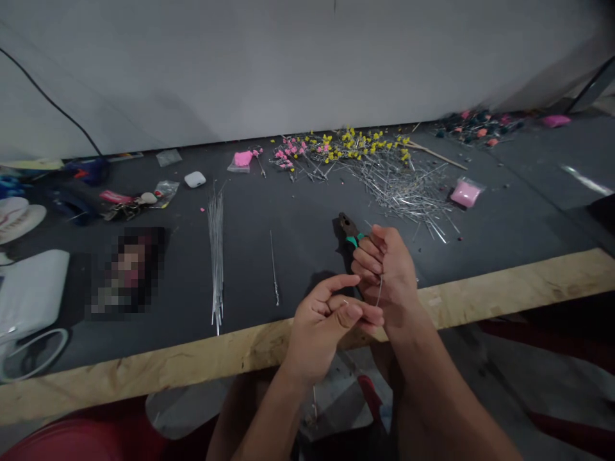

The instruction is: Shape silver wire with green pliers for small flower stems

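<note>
A thin metal wire (pixel 380 291) runs between my two hands, just above the table's front edge. My left hand (pixel 319 323) is closed, its thumb pressed on the fingers where the wire's lower end goes in. My right hand (pixel 391 266) has its fingers curled towards the palm, around the upper part of the wire. Pliers (pixel 350 232) with green handles show just beyond my right hand; the fingers cover most of the handles, and I cannot tell whether they touch. A single twisted wire stem (pixel 274 272) lies left of my hands.
A bundle of straight wires (pixel 217 262) lies to the left. Behind are a heap of loose wires (pixel 403 189), yellow-tipped stems (pixel 358 144), pink-tipped stems (pixel 289 152) and a pink packet (pixel 466 192). A wooden edge (pixel 192 365) runs along the table front.
</note>
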Demonstrator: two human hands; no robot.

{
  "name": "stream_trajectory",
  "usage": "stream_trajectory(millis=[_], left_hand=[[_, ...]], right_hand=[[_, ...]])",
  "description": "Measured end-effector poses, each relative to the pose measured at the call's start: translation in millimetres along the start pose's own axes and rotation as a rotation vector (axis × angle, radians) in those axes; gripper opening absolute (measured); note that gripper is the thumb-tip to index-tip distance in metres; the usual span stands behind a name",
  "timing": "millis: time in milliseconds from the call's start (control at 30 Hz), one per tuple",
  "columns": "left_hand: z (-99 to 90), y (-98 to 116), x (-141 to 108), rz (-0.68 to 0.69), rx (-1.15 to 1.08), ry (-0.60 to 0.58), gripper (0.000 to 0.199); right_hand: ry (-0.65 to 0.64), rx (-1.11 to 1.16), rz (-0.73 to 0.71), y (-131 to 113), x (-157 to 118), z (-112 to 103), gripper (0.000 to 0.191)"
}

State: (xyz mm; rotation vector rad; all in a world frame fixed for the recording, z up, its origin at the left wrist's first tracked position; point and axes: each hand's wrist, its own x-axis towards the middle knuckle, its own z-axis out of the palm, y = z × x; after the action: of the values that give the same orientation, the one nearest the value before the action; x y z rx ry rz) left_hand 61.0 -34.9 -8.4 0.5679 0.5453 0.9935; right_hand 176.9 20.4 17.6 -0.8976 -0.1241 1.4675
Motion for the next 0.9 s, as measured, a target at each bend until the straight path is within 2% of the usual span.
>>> stream_trajectory(millis=[267,367,500,567,667,800,900], left_hand=[[-0.4,-0.4,-5.7,-0.031,-0.033,-0.036,0.024],[-3.3,6.0,-4.8,0.062,-0.054,-0.046,0.019],[-9.3,21.1,-0.5,0.183,-0.083,0.060,0.029],[-11.9,25.3,1.5,0.168,-0.096,0.090,0.033],[-13.9,24.4,2.8,0.139,-0.082,0.055,0.026],[-15.7,22.1,1.4,0.218,-0.053,0.051,0.011],[-18.2,26.1,0.0,0.253,-0.024,0.068,0.012]], right_hand=[[-0.007,0.046,-0.013,-6.9,4.0,-2.3,0.035],[-0.002,0.031,-0.084,-2.7,7.5,-0.9,0.037],[0.015,-0.013,-0.196,8.5,8.1,3.1,0.038],[0.023,-0.054,-0.202,15.2,5.2,5.4,0.038],[0.022,-0.108,-0.193,24.5,-0.6,8.0,0.038],[-0.090,-0.148,-0.118,32.4,-5.4,8.0,0.036],[-0.113,-0.165,-0.116,35.0,-5.9,5.7,0.035]])
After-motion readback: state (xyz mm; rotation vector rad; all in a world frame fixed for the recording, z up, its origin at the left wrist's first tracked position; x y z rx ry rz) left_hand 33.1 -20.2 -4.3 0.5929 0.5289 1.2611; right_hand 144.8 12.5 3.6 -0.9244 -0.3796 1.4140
